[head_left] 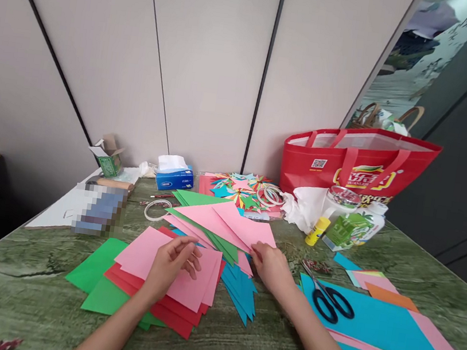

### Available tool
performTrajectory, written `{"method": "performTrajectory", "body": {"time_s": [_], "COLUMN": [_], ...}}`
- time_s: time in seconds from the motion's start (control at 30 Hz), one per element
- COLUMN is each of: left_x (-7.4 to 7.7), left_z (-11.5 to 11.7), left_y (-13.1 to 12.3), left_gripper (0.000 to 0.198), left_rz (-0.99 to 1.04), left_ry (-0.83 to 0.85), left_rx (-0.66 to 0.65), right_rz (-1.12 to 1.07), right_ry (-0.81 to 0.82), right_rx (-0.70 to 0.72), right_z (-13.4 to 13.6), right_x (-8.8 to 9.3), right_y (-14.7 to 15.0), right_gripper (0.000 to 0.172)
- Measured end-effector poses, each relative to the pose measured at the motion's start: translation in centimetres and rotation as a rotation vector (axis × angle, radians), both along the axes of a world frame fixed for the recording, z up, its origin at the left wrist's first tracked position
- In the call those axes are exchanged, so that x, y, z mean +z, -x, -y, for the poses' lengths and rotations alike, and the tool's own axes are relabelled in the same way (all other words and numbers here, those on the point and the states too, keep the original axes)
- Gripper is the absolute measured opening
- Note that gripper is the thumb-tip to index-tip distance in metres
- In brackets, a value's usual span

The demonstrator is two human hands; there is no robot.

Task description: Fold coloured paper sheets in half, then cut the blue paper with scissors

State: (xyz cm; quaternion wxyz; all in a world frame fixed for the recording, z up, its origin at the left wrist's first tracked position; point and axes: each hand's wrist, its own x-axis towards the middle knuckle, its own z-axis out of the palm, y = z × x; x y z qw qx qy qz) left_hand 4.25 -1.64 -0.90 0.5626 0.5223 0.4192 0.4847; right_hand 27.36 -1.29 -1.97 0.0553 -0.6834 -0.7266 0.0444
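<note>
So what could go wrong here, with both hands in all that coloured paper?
1. The scissors lie on the blue sheet close beside the right forearm; a sideways sweep might knock them or catch skin.
2. The pink squares under the left hand sit loosely fanned on red sheets and green sheets, so a push could skew the stack.
3. The right hand touches overlapping pink triangles; pulling one may drag its neighbours.

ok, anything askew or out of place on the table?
Nothing spilled or damaged. The paper stacks are fanned unevenly: the pink squares under the left hand sit skewed on the red sheets and green sheets. Scissors lie loose on the blue sheet, and a green box stands open.
</note>
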Motion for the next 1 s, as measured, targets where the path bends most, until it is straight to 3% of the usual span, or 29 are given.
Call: {"method": "performTrajectory", "body": {"time_s": [0.07,0.13,0.23,0.37,0.47,0.53,0.6,0.67,0.77,0.83,1.0], "left_x": [-0.1,0.1,0.2,-0.7,-1.3,-1.3,-1.0,-0.6,-0.5,-0.7,-0.8], "left_z": [0.2,0.4,0.8,1.2,1.0,0.7,0.5,0.5,0.5,0.5,0.3], "left_y": [0.1,0.1,-0.2,-0.8,-0.7,-0.4,-0.1,0.1,0.3,0.3,0.2], "left_gripper": [0.03,0.035,0.05,0.056,0.052,0.054,0.053,0.048,0.044,0.044,0.046], "left_rz": [0.039,0.075,0.165,0.232,0.183,0.214,0.275,0.296,0.256,0.216,0.196], "left_ry": [0.059,0.114,0.186,0.189,0.169,0.185,0.205,0.208,0.183,0.168,0.167], "left_rx": [-0.037,-0.072,-0.131,-0.12,0.043,0.137,0.169,0.169,0.172,0.19,0.144], "right_rz": [-0.061,-0.182,-0.435,-0.624,-0.689,-0.791,-0.952,-1.187,-1.54,-1.656,-1.744], "right_ry": [-0.075,-0.259,-0.552,-0.474,-0.383,-0.433,-0.476,-0.373,-0.006,0.144,0.079], "right_rx": [-0.024,-0.021,0.167,0.572,0.671,0.537,0.302,0.117,0.05,0.033,-0.106], "right_z": [0.1,0.4,1.2,2.8,3.2,2.9,2.3,1.7,1.4,1.5,1.7], "right_x": [-0.2,-0.7,-1.4,-1.4,-1.3,-1.4,-1.5,-1.4,-1.0,-0.8,-0.6], "right_y": [-0.1,0.2,1.7,4.0,4.5,4.1,3.5,2.9,2.7,2.8,2.9], "right_gripper": [0.03,0.03,0.03,0.03,0.026,0.024,0.026,0.034,0.045,0.046,0.038]}}
